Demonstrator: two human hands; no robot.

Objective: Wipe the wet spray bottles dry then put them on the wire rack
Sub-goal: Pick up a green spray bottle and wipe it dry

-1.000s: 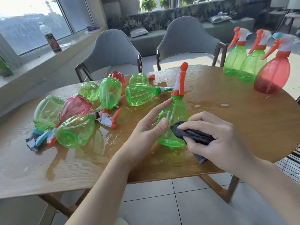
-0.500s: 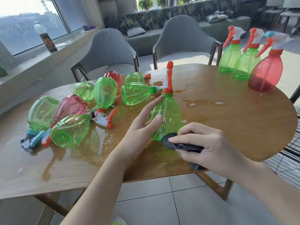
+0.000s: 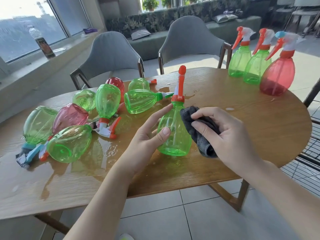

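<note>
Green bottle [image 3: 174, 134], tilted, near worktop [image 3: 242, 135] front edge: left hand [image 3: 147, 135] steadies it, fingers straight; right hand [image 3: 230, 135] grips cloth [image 3: 199, 134] against it.

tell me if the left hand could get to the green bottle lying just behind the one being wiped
Probably yes. The left hand rests beside the upright green bottle, and the lying green bottle is just beyond its fingertips with only wet table between. It would have to release the upright bottle first.
</note>
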